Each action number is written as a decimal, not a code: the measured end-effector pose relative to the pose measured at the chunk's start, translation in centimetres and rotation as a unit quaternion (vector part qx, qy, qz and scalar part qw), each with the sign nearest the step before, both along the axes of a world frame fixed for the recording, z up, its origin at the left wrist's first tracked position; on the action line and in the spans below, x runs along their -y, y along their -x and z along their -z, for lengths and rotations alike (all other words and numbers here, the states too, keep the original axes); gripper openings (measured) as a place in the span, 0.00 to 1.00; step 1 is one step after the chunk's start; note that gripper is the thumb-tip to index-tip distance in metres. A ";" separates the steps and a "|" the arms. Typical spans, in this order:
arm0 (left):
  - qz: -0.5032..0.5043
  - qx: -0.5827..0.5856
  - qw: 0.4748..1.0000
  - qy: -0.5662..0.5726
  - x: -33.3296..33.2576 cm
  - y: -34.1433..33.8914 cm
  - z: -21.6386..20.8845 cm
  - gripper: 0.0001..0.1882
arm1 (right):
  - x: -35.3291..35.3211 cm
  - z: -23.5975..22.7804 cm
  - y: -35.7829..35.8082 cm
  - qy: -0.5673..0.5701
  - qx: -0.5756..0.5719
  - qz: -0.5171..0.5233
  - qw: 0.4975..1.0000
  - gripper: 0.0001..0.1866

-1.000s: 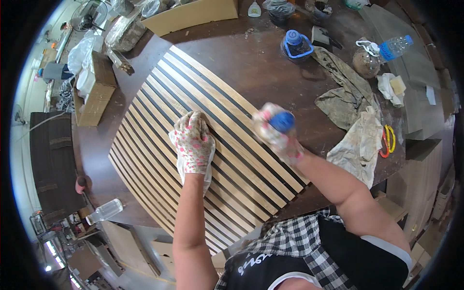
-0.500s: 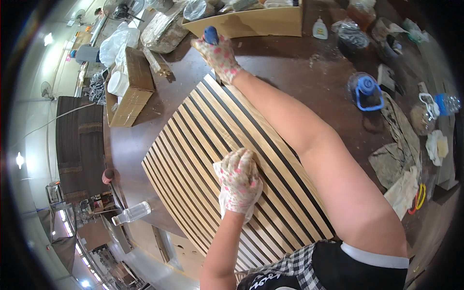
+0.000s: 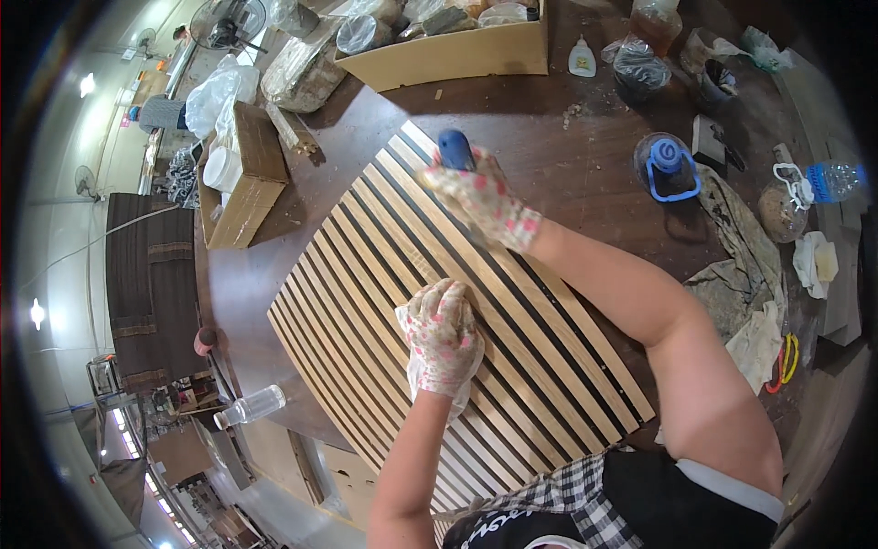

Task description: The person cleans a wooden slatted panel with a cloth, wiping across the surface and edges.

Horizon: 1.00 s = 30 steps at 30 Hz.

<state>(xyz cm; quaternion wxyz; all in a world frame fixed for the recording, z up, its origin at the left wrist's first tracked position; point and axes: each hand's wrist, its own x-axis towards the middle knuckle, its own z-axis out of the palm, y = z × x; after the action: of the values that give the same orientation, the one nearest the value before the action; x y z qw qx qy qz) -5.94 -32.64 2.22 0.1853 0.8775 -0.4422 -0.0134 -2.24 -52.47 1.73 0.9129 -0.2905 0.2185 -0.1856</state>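
Observation:
A slatted wood panel (image 3: 402, 247), light strips with dark grooves between them, lies at a slant across the table before me. My left hand (image 3: 441, 334), in a white glove with pink spots, rests on its middle with fingers curled over a crumpled white cloth (image 3: 462, 398). Over the panel's far right edge is my right hand (image 3: 485, 197), gloved alike and wrapped round a tool with a blue handle (image 3: 455, 151). The handle's end points up and away; the tool's working end is hidden beneath the hand and blurred.
An open cardboard box (image 3: 448, 57) of wrapped goods stands at the far side, another box (image 3: 247, 183) at the left. A small white glue bottle (image 3: 582, 59), a blue-capped jug (image 3: 668, 160) and stained cloths (image 3: 732, 265) lie right. A clear bottle (image 3: 251, 405) lies near the left edge.
My right hand has come back from the panel's far corner, nearer and to the right, with the blue-handled tool still in it. My left hand has barely shifted.

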 end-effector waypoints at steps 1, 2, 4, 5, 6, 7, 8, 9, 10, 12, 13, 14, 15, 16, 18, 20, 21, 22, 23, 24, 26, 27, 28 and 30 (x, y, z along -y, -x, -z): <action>0.002 -0.001 1.000 0.002 0.2 0.2 -0.1 0.12 | 0.6 0.2 1.3 0.005 -0.011 -0.009 1.000 0.11; 0.003 0.000 1.000 0.001 0.0 0.0 -0.3 0.12 | 0.9 0.5 2.2 0.007 -0.019 -0.017 1.000 0.10; 0.008 0.003 1.000 0.000 -0.2 0.0 -0.2 0.12 | 1.2 0.6 3.2 0.012 -0.035 -0.033 0.999 0.09; 0.009 0.006 1.000 0.005 -0.2 0.0 0.0 0.12 | 2.2 0.4 2.6 -0.003 0.051 0.039 0.998 0.09; 0.009 0.011 1.000 0.009 -0.3 -0.1 0.2 0.12 | 2.7 0.2 1.9 -0.004 0.053 0.042 0.998 0.09; 0.013 0.012 1.000 0.007 -0.4 -0.1 0.4 0.12 | 2.9 -0.2 1.2 0.064 0.055 0.067 0.994 0.09; 0.008 0.006 1.000 0.003 -0.5 -0.1 0.5 0.15 | 2.9 -0.5 0.5 0.130 0.057 0.092 0.986 0.09; 0.002 0.000 1.000 -0.003 -0.6 -0.1 0.6 0.18 | 2.4 0.1 -0.3 0.113 0.029 0.090 0.989 0.08; 0.004 0.004 1.000 -0.003 -0.6 -0.2 0.5 0.18 | 2.2 0.6 -1.0 0.112 0.032 0.092 0.989 0.08; 0.011 -0.016 1.000 -0.020 -0.8 -0.4 0.5 0.20 | 1.6 1.8 -2.4 0.260 -0.029 0.110 0.959 0.08; 0.012 -0.017 1.000 -0.016 -0.9 -0.3 0.6 0.21 | 1.5 2.2 -3.2 0.239 -0.012 0.118 0.964 0.09; 0.010 -0.013 1.000 -0.019 -0.9 -0.3 0.6 0.21 | 1.6 2.5 -4.4 0.236 -0.009 0.117 0.965 0.09; 0.006 -0.004 1.000 -0.013 -0.9 -0.3 0.4 0.17 | 1.7 2.7 -5.8 0.215 0.013 0.129 0.968 0.09; 0.002 0.006 1.000 -0.009 -0.8 -0.3 0.2 0.13 | 1.8 2.8 -7.3 0.192 0.035 0.140 0.971 0.10; 0.001 0.006 1.000 -0.006 -0.2 0.0 0.1 0.13 | 3.4 4.5 -11.2 0.070 0.093 0.115 0.987 0.11; 0.019 -0.018 1.000 -0.002 1.3 0.7 0.5 0.13 | 6.6 10.2 -17.1 0.096 0.155 0.197 0.963 0.13; 0.007 -0.013 1.000 -0.018 0.5 0.1 0.0 0.13 | 5.0 8.9 -18.7 0.081 0.163 0.188 0.965 0.13; -0.001 -0.011 1.000 -0.026 -0.1 -0.4 0.1 0.13 | 4.2 7.0 -19.0 0.123 0.087 0.170 0.974 0.10; 0.000 -0.011 1.000 -0.028 -0.1 -0.2 0.0 0.13 | 4.4 6.4 -18.9 0.171 0.006 0.154 0.973 0.06; 0.002 -0.012 1.000 -0.027 0.0 -0.1 -0.1 0.13 | 4.6 6.6 -18.8 0.172 0.002 0.154 0.973 0.06; -0.001 -0.016 1.000 -0.021 0.1 0.0 0.1 0.13 | 4.8 6.5 -17.9 -0.027 0.206 0.116 0.971 0.07; 0.002 -0.020 1.000 -0.019 0.0 0.0 0.1 0.18 | 5.2 6.9 -16.3 -0.158 0.293 0.034 0.942 0.08; -0.001 -0.021 1.000 -0.023 -0.8 -0.4 0.3 0.22 | 3.8 5.6 -14.1 -0.163 0.290 0.028 0.943 0.08; 0.003 -0.020 1.000 -0.019 -0.8 -0.3 0.4 0.19 | 2.4 3.1 -8.3 0.087 0.082 0.132 0.984 0.08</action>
<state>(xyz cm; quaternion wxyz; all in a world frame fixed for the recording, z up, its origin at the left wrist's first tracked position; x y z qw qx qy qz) -5.59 -31.83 1.80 0.1776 0.8791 -0.4406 -0.0402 6.10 -54.83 -1.42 0.8664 -0.3217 0.1626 -0.3455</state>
